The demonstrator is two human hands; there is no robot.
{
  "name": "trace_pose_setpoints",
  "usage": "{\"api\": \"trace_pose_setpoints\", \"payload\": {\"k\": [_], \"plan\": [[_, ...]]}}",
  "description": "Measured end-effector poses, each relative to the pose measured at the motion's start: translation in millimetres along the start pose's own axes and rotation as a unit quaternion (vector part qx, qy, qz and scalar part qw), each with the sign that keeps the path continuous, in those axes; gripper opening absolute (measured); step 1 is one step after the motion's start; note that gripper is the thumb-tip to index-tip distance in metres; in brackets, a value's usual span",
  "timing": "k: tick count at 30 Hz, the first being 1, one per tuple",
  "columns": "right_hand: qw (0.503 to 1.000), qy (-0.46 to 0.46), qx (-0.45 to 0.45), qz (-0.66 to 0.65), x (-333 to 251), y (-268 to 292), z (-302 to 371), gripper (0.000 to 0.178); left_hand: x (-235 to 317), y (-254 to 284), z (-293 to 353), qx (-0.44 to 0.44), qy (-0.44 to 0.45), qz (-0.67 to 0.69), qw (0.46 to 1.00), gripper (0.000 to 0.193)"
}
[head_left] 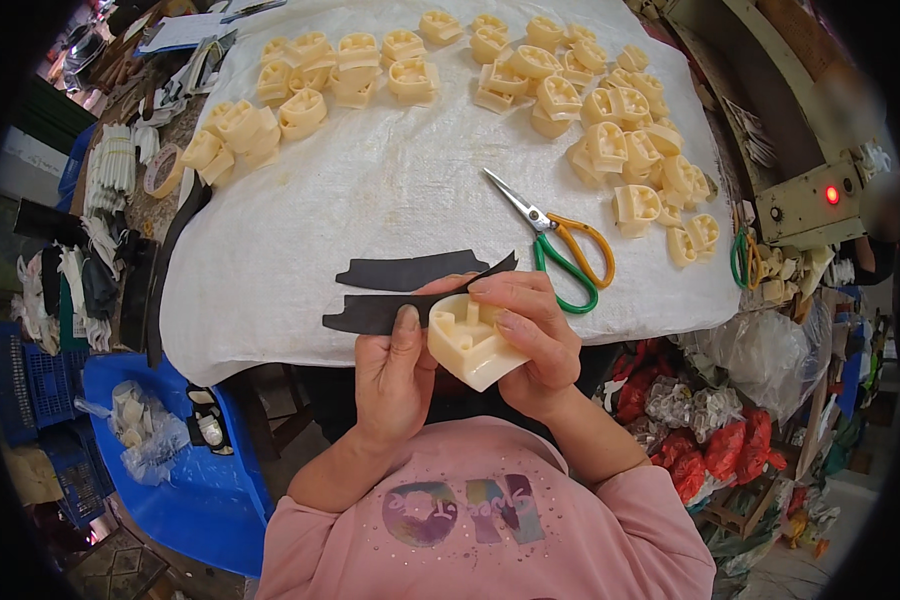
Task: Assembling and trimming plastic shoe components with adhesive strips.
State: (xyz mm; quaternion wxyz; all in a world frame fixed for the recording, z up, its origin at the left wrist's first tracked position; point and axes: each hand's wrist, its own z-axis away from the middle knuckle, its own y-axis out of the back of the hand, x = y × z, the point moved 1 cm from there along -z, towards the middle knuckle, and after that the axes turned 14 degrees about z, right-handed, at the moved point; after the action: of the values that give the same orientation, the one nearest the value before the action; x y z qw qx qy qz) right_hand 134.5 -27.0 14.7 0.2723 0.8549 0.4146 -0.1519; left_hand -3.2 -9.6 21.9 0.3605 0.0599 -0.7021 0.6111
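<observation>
My right hand (548, 345) grips a cream-coloured moulded plastic piece (470, 352), rounded with small posts inside, just off the table's near edge. A thin black strip (365, 314) runs along the piece's far side, its pointed end sticking up by my right fingers. My left hand (395, 385) pinches this strip between thumb and fingers, close against the piece. Just beyond it, a second black strip (410, 270) lies flat on the cloth. Scissors (538, 219) with one green and one orange handle rest to the right, blades parted slightly and pointing away.
White woven cloth (370, 190) covers the table. Several similar cream pieces (410, 80) stand along its far side, with more clustered at right (605, 150). A machine box (810, 208) with a red light stands right. At lower left is a blue plastic chair (205, 510) holding clear bags.
</observation>
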Motion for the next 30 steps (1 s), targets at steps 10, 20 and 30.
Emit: {"api": "trace_pose_setpoints", "payload": {"k": [10,20,30], "plan": [[0.998,-0.002,0.017,0.058,7.2,-3.1,4.5,0.051,-2.5,-6.2,4.0,0.052,-0.003,-0.043,0.998,0.042],[0.961,0.013,-0.106,0.254,-3.7,17.1,-10.0,0.051,19.4,4.8,-1.8,0.07,-0.118,-0.232,0.963,0.031],[0.904,-0.024,-0.263,0.337,-13.0,25.0,-22.9,0.043,6.2,5.7,-6.2,0.08,0.001,-0.229,0.97,0.032]]}}
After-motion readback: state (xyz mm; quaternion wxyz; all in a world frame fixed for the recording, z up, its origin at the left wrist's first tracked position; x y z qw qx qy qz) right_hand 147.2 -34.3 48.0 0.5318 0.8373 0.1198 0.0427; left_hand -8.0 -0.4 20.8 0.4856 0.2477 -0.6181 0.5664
